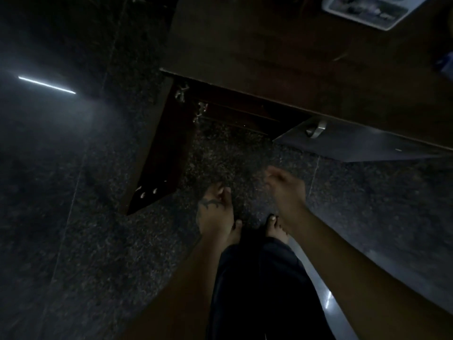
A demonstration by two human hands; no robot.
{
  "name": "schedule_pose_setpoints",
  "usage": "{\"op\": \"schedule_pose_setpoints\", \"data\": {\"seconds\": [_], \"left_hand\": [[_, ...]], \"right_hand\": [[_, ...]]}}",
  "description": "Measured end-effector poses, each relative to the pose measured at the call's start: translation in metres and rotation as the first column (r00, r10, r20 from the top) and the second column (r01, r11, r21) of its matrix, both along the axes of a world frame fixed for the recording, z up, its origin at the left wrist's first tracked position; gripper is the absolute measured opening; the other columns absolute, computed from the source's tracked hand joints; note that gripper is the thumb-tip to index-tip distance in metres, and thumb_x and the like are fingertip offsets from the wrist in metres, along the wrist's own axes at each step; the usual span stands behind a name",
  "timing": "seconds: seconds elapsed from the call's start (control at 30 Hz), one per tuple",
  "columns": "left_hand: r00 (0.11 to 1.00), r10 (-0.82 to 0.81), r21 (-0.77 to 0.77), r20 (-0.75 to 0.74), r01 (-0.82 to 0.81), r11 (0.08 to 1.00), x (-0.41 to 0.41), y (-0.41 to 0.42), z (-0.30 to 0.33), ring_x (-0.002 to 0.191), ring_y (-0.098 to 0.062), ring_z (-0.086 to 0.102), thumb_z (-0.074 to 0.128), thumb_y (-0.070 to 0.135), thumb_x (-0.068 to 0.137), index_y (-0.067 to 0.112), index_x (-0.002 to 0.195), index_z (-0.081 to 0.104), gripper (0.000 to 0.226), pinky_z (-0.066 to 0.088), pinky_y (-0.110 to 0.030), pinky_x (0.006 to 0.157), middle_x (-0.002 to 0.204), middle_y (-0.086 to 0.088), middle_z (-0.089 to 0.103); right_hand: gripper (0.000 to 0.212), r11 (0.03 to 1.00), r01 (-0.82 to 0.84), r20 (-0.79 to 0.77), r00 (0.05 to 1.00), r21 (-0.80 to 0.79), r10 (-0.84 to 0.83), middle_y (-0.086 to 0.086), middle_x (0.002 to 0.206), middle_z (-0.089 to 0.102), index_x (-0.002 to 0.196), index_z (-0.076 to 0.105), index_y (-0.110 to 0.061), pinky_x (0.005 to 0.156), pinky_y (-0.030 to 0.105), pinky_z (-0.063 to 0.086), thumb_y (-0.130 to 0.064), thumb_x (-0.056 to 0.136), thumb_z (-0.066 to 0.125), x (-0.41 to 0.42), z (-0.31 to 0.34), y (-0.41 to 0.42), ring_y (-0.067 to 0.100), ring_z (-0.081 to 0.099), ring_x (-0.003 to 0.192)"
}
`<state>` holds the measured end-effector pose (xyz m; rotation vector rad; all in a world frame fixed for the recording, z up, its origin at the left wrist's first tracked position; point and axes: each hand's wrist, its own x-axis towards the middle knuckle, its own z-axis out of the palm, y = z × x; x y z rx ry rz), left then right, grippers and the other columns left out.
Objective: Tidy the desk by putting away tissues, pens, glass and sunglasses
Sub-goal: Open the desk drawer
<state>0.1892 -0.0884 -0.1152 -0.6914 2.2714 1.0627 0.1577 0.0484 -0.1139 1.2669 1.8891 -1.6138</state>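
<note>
While the head view is very dim and tilted down at the floor, both hands hang low in front of the person, above bare feet [275,229] and dark trousers [257,278]. Left hand [215,212], tattoo on its back, fingers curled inward, loosely closed; cannot tell if anything is pinched in them. Right hand [285,186] blurred, fingers half bent, apart from the left hand, nothing clearly held, though it's too dark to be sure. Dark wooden tabletop [282,52] fills the upper middle and right. At its top right edge sits a pale, rectangular thing [367,8], possibly a tissue box, too blurred to confirm. Bluish object [445,61] at the far right edge, unidentifiable. Pens, glass and sunglasses not made out anywhere in this view. Below the tabletop edge, a cabinet door [159,153] stands swung open to the left, hinges showing; a second panel with a metal handle [316,131] angles out on the right. Speckled stone floor [98,241] with a bright light streak [46,85] reflected at left.
</note>
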Motion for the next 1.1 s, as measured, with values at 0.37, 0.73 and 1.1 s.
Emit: {"op": "schedule_pose_setpoints", "data": {"seconds": [0.37,0.73,1.1], "left_hand": [[0.89,-0.338,0.009,-0.305,0.358,0.934,-0.1,0.109,-0.003,0.121,-0.022,0.054,0.047,0.024,0.099,0.01,0.134,0.05,0.038,0.043,-0.03,0.096,0.133,-0.009,0.057],[0.871,-0.434,-0.067,-0.231,0.43,0.9,-0.14,0.153,-0.015,0.123,-0.033,0.048,0.04,0.026,0.101,0.008,0.135,0.049,0.04,0.043,-0.035,0.095,0.135,-0.018,0.054],[0.8,-0.549,-0.188,-0.241,0.517,0.835,-0.076,0.13,-0.019,0.104,-0.031,0.06,0.04,0.027,0.101,0.011,0.128,0.055,0.035,0.039,-0.03,0.08,0.117,-0.014,0.065]], "right_hand": [[0.029,0.959,0.267,-0.15,0.956,0.093,-0.252,0.008,0.094,0.062,0.115,0.064,-0.005,0.078,0.034,0.045,-0.016,0.09,0.056,-0.033,0.0,0.079,0.018,0.055,0.087],[0.027,0.965,0.252,-0.253,0.941,0.073,-0.227,-0.007,0.075,0.054,0.115,0.065,-0.009,0.051,0.011,0.036,-0.017,0.092,0.054,-0.054,0.0,0.101,-0.003,0.042,0.06],[0.027,0.951,0.3,-0.234,0.932,0.071,-0.277,0.007,0.098,0.064,0.117,0.064,-0.004,0.052,-0.002,0.035,-0.011,0.092,0.054,-0.009,0.009,0.084,0.009,0.055,0.084]]}}
